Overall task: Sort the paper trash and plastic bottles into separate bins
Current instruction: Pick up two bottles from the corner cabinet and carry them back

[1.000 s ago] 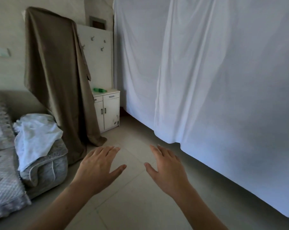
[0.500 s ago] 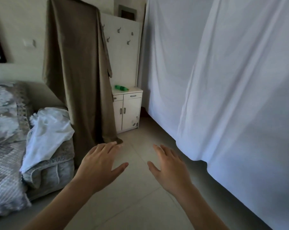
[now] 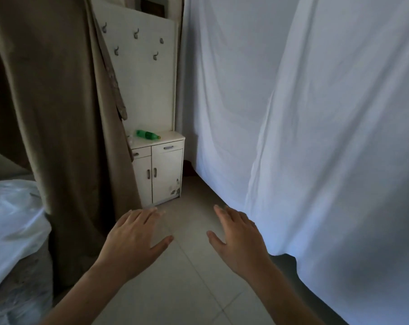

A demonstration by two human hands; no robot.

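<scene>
A green plastic bottle [image 3: 148, 134] lies on its side on top of a small white cabinet [image 3: 167, 174] straight ahead. Something pale and crumpled [image 3: 130, 139] sits beside it at the cabinet's left edge, half behind the brown drape; I cannot tell what it is. My left hand [image 3: 134, 240] and my right hand [image 3: 240, 238] are held out palm down over the tiled floor, fingers straight, holding nothing. Both are well short of the cabinet. No bins are in view.
A brown drape [image 3: 58, 118] hangs on the left, partly over the cabinet's left side. A white sheet [image 3: 304, 113] walls off the right. A bed corner with white cloth [image 3: 13, 226] juts in at lower left. A tiled aisle [image 3: 187, 277] runs toward the cabinet.
The view has moved forward and turned left; the cabinet and green bottle are nearer and more central. The bed has slid toward the left edge. Both hands stay outstretched and empty.
</scene>
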